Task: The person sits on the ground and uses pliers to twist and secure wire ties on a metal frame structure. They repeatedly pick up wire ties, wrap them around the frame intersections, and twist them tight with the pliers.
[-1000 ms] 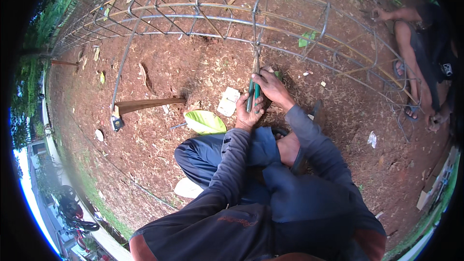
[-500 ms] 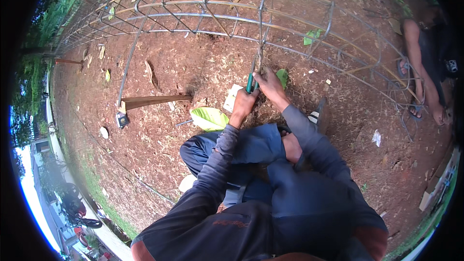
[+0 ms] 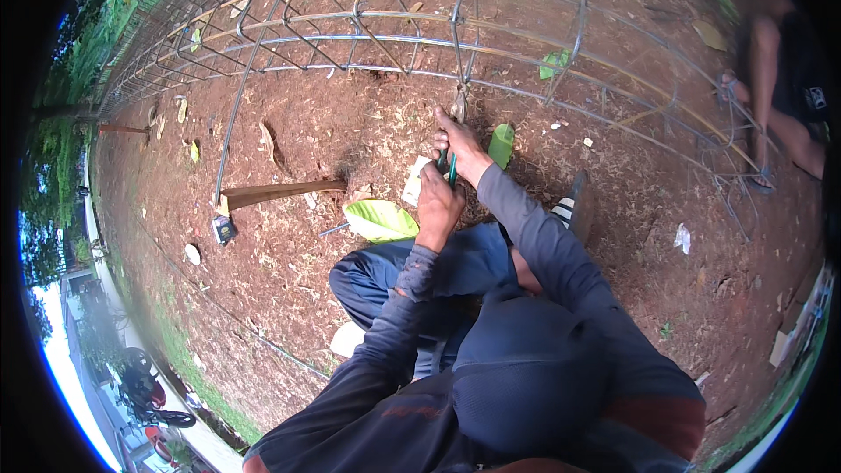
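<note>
Green-handled pincers (image 3: 452,168) are held in both of my hands, with their metal head pointing away from me. My left hand (image 3: 441,203) is closed around the lower handle ends. Higher up, my right hand (image 3: 464,147) grips them near the head, its thumb stretched toward the jaws. The jaws meet the nearest long bar of a steel rebar cage (image 3: 412,67), where an upright hoop (image 3: 457,22) crosses it. Whether a tie wire sits in the jaws is too small to tell.
A wooden stake (image 3: 285,194) lies left of my hands, beside a large yellow-green leaf (image 3: 380,221). A small dark packet (image 3: 223,229) is on the soil farther left. At the far right sits another person (image 3: 780,79), close to the cage's end.
The pincers have swung to a steeper angle, and my right hand has moved up nearer their head. My left hand sits lower. The other person's arm and leg have shifted.
</note>
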`<move>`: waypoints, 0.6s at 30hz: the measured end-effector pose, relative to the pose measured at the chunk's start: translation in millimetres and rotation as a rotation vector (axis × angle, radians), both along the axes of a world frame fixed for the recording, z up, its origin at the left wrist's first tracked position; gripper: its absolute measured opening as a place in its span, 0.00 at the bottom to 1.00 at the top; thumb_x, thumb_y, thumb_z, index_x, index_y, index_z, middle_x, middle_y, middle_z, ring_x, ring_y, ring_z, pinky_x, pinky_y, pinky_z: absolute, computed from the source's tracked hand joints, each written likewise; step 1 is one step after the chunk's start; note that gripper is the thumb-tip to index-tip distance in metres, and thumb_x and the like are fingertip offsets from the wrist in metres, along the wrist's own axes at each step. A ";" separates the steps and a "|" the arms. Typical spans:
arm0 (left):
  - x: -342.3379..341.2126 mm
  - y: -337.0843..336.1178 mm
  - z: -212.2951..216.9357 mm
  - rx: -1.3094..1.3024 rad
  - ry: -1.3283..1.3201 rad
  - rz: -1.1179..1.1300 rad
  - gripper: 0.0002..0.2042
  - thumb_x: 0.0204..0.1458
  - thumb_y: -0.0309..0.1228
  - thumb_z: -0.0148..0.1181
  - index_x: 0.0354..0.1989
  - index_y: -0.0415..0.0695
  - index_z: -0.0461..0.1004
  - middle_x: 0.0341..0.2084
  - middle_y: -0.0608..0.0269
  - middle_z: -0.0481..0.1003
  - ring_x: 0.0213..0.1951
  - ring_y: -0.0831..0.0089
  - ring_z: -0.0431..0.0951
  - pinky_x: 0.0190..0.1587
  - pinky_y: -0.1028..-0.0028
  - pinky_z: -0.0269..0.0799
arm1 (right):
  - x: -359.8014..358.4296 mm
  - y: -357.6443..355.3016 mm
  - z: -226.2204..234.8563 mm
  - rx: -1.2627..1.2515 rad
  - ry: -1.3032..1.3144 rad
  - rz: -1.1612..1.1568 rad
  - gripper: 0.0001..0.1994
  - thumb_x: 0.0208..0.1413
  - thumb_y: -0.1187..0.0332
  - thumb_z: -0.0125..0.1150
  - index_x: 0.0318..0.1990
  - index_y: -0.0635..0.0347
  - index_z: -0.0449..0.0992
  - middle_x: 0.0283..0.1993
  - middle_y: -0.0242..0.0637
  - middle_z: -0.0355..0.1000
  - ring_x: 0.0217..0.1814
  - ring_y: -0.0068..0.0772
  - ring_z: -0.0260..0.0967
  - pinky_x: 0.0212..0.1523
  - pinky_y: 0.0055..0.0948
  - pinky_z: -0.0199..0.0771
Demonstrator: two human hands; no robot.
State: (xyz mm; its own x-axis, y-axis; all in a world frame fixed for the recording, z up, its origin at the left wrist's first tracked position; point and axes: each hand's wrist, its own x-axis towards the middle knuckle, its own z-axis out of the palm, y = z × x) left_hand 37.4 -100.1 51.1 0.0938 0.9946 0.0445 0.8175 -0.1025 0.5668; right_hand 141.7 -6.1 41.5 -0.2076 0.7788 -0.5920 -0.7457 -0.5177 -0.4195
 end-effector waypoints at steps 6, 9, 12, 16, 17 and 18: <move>-21.8 33.7 59.1 -1.226 -0.942 -0.203 0.25 0.59 0.43 0.63 0.55 0.34 0.70 0.44 0.46 0.79 0.37 0.63 0.81 0.40 0.65 0.77 | 23.2 -1.2 -25.3 0.438 0.874 0.062 0.19 0.66 0.47 0.59 0.32 0.49 0.66 0.20 0.21 0.56 0.21 0.17 0.55 0.26 0.25 0.64; -16.0 28.8 41.3 -1.351 -1.377 -0.136 0.17 0.58 0.40 0.63 0.47 0.39 0.73 0.36 0.52 0.77 0.29 0.69 0.77 0.28 0.73 0.72 | 19.7 3.4 -33.9 0.537 1.239 0.135 0.19 0.66 0.47 0.59 0.33 0.50 0.66 0.20 0.22 0.57 0.21 0.18 0.56 0.27 0.26 0.68; -21.2 19.2 8.0 -1.366 -1.604 0.043 0.10 0.59 0.36 0.63 0.38 0.45 0.70 0.23 0.62 0.74 0.20 0.80 0.71 0.19 0.82 0.62 | 22.0 -3.0 -30.0 0.330 0.893 0.034 0.19 0.67 0.45 0.54 0.38 0.52 0.70 0.23 0.22 0.61 0.24 0.21 0.61 0.31 0.30 0.72; -14.8 25.0 22.0 -1.101 -0.947 0.021 0.13 0.52 0.38 0.69 0.29 0.43 0.73 0.18 0.63 0.73 0.21 0.78 0.72 0.21 0.76 0.65 | 35.8 -14.3 -26.4 0.221 0.423 0.013 0.24 0.66 0.43 0.55 0.51 0.56 0.73 0.38 0.33 0.73 0.41 0.34 0.72 0.48 0.37 0.75; -17.7 30.0 24.5 -0.922 -0.635 0.010 0.14 0.50 0.40 0.70 0.30 0.42 0.74 0.19 0.60 0.74 0.22 0.74 0.74 0.24 0.72 0.68 | 47.5 -15.2 -33.9 0.225 0.367 0.034 0.25 0.66 0.43 0.56 0.53 0.57 0.73 0.42 0.36 0.75 0.46 0.37 0.74 0.51 0.39 0.75; -20.9 33.9 27.2 -0.735 -0.329 0.003 0.16 0.49 0.41 0.71 0.30 0.40 0.75 0.20 0.58 0.76 0.23 0.70 0.76 0.26 0.69 0.71 | 59.3 -19.6 -41.9 0.251 0.291 0.030 0.30 0.65 0.40 0.54 0.57 0.60 0.72 0.51 0.41 0.76 0.55 0.41 0.75 0.61 0.44 0.73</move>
